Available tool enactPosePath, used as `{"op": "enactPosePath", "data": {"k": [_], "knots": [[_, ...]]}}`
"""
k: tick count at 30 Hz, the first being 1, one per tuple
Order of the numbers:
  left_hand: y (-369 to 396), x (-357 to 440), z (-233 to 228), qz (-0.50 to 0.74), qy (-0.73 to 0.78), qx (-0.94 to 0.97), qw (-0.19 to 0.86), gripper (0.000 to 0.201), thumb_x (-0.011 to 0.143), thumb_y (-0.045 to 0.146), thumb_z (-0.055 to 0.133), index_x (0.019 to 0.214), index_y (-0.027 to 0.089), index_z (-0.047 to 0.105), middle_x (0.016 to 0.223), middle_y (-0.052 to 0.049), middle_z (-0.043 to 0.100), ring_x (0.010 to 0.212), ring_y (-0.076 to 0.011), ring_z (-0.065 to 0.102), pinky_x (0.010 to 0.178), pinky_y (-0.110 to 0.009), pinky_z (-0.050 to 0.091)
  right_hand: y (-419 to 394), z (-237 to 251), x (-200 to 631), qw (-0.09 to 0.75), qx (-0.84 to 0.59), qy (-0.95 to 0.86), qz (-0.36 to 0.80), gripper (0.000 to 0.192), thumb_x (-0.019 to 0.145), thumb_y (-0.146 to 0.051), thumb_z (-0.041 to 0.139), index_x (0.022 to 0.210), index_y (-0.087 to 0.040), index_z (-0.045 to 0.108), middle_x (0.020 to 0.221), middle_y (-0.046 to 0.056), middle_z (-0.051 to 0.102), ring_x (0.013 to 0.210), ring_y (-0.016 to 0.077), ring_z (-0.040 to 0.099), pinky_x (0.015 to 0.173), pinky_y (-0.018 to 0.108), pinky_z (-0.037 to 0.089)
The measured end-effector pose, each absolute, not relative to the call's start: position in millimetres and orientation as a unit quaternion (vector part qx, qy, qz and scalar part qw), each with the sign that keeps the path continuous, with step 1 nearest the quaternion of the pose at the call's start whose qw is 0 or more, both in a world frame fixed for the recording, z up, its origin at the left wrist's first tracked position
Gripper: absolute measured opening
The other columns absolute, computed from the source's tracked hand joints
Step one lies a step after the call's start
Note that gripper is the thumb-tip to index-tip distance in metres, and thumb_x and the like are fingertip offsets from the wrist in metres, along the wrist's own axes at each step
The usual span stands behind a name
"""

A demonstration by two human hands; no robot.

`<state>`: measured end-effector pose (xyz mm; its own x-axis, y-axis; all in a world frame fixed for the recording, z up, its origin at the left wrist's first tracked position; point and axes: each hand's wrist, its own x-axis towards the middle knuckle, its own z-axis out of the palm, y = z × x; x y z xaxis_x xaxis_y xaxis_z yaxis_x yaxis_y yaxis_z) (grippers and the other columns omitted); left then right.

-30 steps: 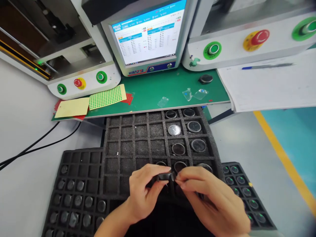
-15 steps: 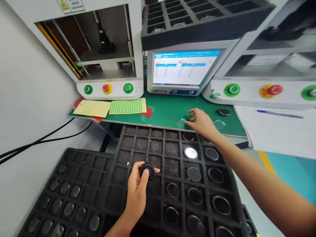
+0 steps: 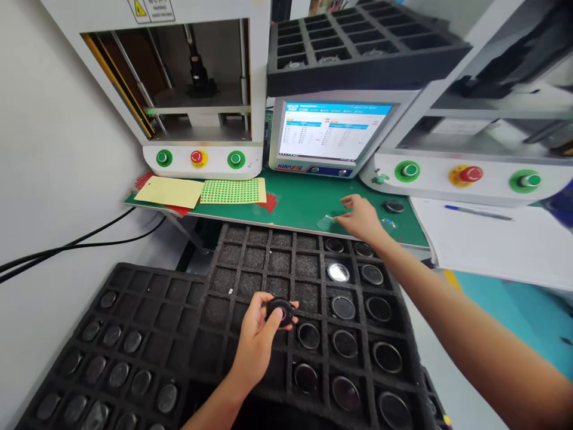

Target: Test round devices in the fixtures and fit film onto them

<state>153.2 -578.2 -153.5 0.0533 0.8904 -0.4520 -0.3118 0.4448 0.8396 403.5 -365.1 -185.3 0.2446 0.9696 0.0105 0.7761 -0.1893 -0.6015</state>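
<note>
My left hand (image 3: 257,337) is closed around a round black part (image 3: 281,313), with the thumb pressed across its face. It holds the part above the large black foam tray (image 3: 274,261). Over the green bench top, my right hand (image 3: 360,220) has its lowest fingertips pinched at the edge of a small clear plastic film (image 3: 326,223), while its upper fingers are spread. Another clear film piece (image 3: 388,224) lies beside the right wrist, and a black round part (image 3: 393,206) rests just behind it.
Round dark discs (image 3: 344,343) sit in the tray's right-hand pockets. A second foam tray (image 3: 154,325) with discs is at left. Behind stand a press (image 3: 201,161), a monitor (image 3: 331,131) and a raised tray (image 3: 358,77). Sticker sheets (image 3: 233,191) and paper with a pen (image 3: 478,212) lie on the bench.
My left hand has shifted slightly right with the black part, and more of its fingertips show beyond it. The right hand stays at the clear film. The whole view has shifted a little.
</note>
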Motion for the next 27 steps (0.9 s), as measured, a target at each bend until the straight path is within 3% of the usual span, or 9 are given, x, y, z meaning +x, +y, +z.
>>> {"op": "enactPosePath", "data": {"k": [6,10,14,15,18,22,27], "knots": [[-582.9,154.5,-148.4,0.416,0.546,0.353,0.636,0.035,0.081,0.050,0.070,0.088,0.016,0.062,0.095,-0.010,0.078,0.061,-0.0110,0.060,0.059,-0.023,0.048,-357.6,-177.8,387.1,0.297,-0.745,-0.556,0.218,0.027,0.096,-0.036,0.061,0.111,-0.014,0.062,0.108,0.007,0.063,0.095,0.0182,0.063,0.085,0.038,0.055],[-583.7,152.3,-146.4,0.413,0.559,0.371,0.616,0.034,0.083,0.046,0.067,0.095,0.014,0.068,0.098,-0.012,0.078,0.049,-0.0064,0.046,0.048,-0.021,0.039,-382.4,-148.5,381.7,0.349,-0.713,-0.545,0.268,0.025,0.087,-0.021,0.069,0.109,-0.014,0.059,0.101,0.006,0.065,0.078,0.0154,0.064,0.078,0.035,0.055],[-583.8,156.9,-144.4,0.445,0.519,0.306,0.662,0.035,0.078,0.044,0.075,0.088,0.015,0.060,0.103,-0.014,0.077,0.064,-0.0123,0.065,0.063,-0.025,0.052,-456.1,-115.0,375.2,0.416,-0.636,-0.552,0.343,0.038,0.073,-0.017,0.076,0.106,-0.023,0.057,0.109,0.004,0.065,0.070,0.0138,0.066,0.067,0.030,0.056],[-583.5,159.0,-144.1,0.455,0.508,0.293,0.670,0.036,0.077,0.044,0.076,0.087,0.016,0.057,0.103,-0.014,0.077,0.071,-0.0147,0.069,0.069,-0.027,0.054,-478.6,-108.0,372.8,0.470,-0.573,-0.552,0.382,0.037,0.072,-0.020,0.078,0.103,-0.025,0.059,0.106,0.004,0.065,0.069,0.0143,0.066,0.064,0.029,0.056],[-582.5,165.8,-143.5,0.456,0.485,0.289,0.688,0.041,0.078,0.048,0.075,0.086,0.017,0.050,0.101,-0.015,0.077,0.063,-0.0122,0.065,0.060,-0.024,0.051,-541.0,-96.4,363.1,0.555,-0.449,-0.527,0.461,0.030,0.074,-0.024,0.081,0.099,-0.028,0.065,0.102,0.003,0.064,0.065,0.0136,0.064,0.055,0.026,0.055],[-583.3,172.2,-142.7,0.424,0.453,0.319,0.716,0.042,0.082,0.055,0.067,0.084,0.015,0.055,0.095,-0.016,0.077,0.048,-0.0060,0.047,0.047,-0.021,0.037,-586.6,-107.0,351.0,0.538,-0.418,-0.470,0.561,0.032,0.082,-0.019,0.076,0.111,-0.028,0.066,0.107,0.006,0.062,0.061,0.0105,0.062,0.044,0.019,0.051],[-587.1,179.5,-143.9,0.438,0.404,0.305,0.743,0.050,0.087,0.062,0.057,0.093,0.013,0.064,0.097,-0.016,0.076,0.056,-0.0112,0.057,0.054,-0.025,0.046,-593.8,-131.6,341.8,0.547,-0.400,-0.397,0.619,0.032,0.081,-0.013,0.075,0.108,-0.027,0.067,0.107,0.004,0.061,0.062,0.0087,0.064,0.048,0.017,0.054]]}}
